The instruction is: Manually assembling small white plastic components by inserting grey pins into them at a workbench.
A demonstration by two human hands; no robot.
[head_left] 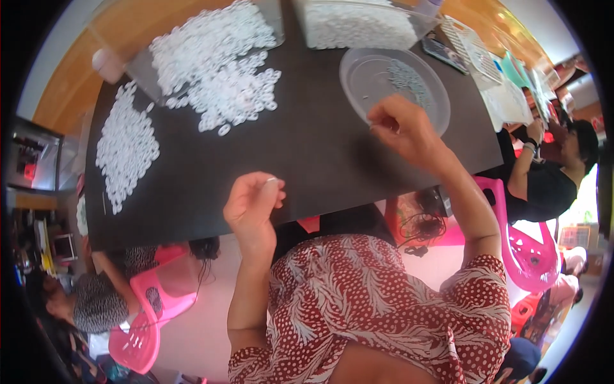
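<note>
My left hand [251, 208] is raised over the near edge of the dark table, thumb and forefinger pinching a small white piece [272, 179]. It looks like one of the small white oval rings [240, 93] heaped on the table. My right hand [409, 131] hovers at the near rim of a round, clear plastic tray [361, 64], its fingertips pinched together. What they hold, if anything, is too small to make out. Small grey-blue pieces [404, 75] lie scattered at the far right of that tray.
A tipped clear bin [144, 73] spills white rings at the far left; another ring pile [128, 150] spreads at left. A second clear bin [358, 29] stands behind the tray, beside a phone [444, 52] and a white rack [473, 48]. People sit on both sides, near pink chairs [531, 256].
</note>
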